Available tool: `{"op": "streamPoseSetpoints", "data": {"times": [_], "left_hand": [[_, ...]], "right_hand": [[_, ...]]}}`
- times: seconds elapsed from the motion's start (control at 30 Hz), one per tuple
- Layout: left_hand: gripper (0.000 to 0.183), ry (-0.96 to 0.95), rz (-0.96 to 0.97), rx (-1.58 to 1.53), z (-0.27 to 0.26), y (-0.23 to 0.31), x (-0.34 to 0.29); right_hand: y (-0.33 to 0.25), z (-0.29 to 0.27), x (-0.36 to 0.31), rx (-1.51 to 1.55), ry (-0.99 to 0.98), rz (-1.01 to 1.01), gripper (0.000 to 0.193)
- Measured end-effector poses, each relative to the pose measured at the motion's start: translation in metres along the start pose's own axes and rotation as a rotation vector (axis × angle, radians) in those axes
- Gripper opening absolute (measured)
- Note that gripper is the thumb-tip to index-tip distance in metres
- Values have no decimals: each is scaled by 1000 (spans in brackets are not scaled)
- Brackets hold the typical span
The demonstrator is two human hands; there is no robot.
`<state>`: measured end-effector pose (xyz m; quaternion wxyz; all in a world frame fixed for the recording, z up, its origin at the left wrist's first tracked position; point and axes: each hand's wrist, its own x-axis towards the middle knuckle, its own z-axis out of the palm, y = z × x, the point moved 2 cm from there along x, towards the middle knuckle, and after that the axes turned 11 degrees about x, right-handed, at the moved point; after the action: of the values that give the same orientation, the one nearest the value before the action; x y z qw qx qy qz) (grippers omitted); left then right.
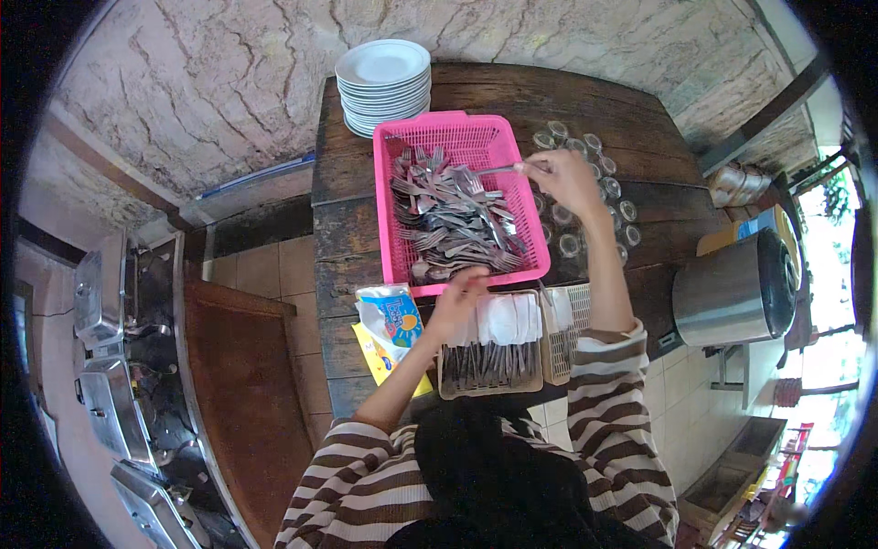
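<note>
A pink plastic basket point(388, 229) on the wooden table holds a heap of forks and spoons point(448, 215). Over its right side, my right hand point(565, 178) is closed on the handle of a fork point(498, 169), whose tines point left above the pile. My left hand point(460, 300), slightly blurred, hovers at the basket's near rim with fingers apart and nothing visible in them. Just below it stands a beige basket point(489, 393) with cutlery tucked into white paper sleeves point(509, 317). A second beige basket point(556, 366) adjoins it on the right, partly behind my forearm.
A stack of white plates point(384, 87) rises behind the pink basket. Several drinking glasses point(569, 244) stand to the right. A colourful tissue pack point(391, 316) lies at the left front over something yellow point(373, 355). A large steel pot point(722, 293) is at far right.
</note>
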<state>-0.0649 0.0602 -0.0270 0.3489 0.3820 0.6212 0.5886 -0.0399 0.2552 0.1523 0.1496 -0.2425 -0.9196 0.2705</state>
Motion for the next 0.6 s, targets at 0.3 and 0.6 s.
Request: {"op": "streamPoseSetpoints", "data": {"times": [0.3, 0.6], "left_hand": [[33, 183, -114, -658, -54, 57, 27], [31, 330, -123, -254, -99, 70, -9]], "right_hand": [[-31, 90, -69, -143, -7, -490, 26], [49, 197, -46, 234, -549, -317, 30]]}}
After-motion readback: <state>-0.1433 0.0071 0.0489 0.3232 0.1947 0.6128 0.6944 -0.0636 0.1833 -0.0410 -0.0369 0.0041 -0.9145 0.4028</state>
